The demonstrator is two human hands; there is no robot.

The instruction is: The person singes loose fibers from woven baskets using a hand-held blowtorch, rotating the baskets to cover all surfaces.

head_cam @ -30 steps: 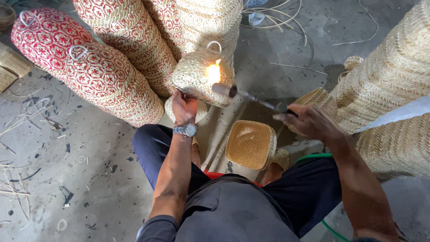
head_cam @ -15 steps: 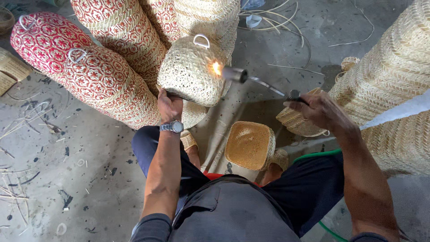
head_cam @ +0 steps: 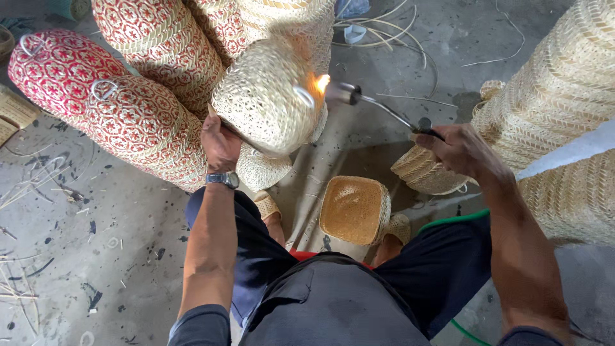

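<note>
A grey concrete floor (head_cam: pixel 115 256), stained and flecked, carries everything. Red-patterned woven baskets (head_cam: pixel 128 122) lie at ten o'clock, tall natural woven stacks (head_cam: pixel 564 96) at three, a small square basket (head_cam: pixel 353 209) at centre, loose cane strips (head_cam: pixel 384 25) at twelve.

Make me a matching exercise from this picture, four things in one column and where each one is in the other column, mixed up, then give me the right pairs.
Things:
1. pale natural woven basket with open lattice weave
2. thin metal gas torch with a lit flame
3. red-and-white patterned woven baskets
4. small square golden woven basket

Places:
A. on the concrete floor between the person's knees
B. in the grip of the right hand
C. stacked lying on the floor at upper left
D. held up at its rim by the left hand

Pairs: 1-D, 2-B, 3-C, 4-A
</note>
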